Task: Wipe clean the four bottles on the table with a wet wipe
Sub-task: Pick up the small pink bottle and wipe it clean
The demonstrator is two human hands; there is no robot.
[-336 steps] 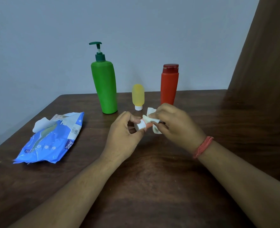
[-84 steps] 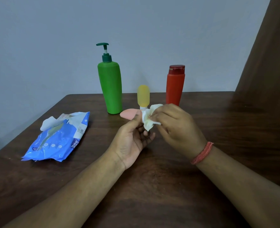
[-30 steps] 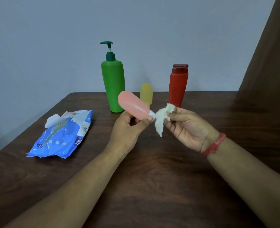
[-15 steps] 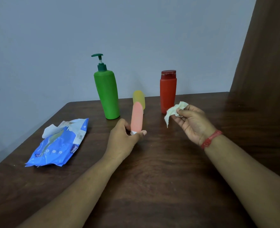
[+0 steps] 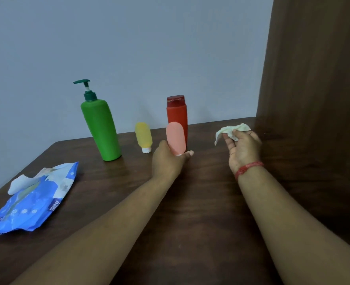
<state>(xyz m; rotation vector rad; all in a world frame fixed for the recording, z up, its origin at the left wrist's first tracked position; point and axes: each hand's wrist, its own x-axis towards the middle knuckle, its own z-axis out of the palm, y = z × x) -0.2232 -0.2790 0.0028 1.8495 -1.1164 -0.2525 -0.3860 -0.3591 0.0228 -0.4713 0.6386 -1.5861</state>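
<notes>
Right now the left hand (image 5: 167, 161) grips the pink bottle (image 5: 176, 138) low down near its white cap, thumb on one side and fingers curled behind, holding it cap-down and nearly upright just in front of the red bottle (image 5: 177, 114). Whether its cap already touches the bench (image 5: 200, 223) cannot be told. This small rounded tube looks light and soft-walled, probably squeezable, so a gentle pinch near the stiffer cap end seems the safest hold; its narrow cap makes a poor base and it could tip if let go carelessly.

Off to the side, the right hand (image 5: 243, 148) is raised palm-up, pinching the crumpled wet wipe (image 5: 230, 130) between thumb and fingertips, the other fingers loosely bent. The wipe is limp and hangs over the fingers.

Farther back, the yellow bottle (image 5: 143, 137) stands on its cap between the tall green pump bottle (image 5: 101, 128) and the red one. The blue wipes packet (image 5: 33, 200) lies at the left bench edge.
</notes>
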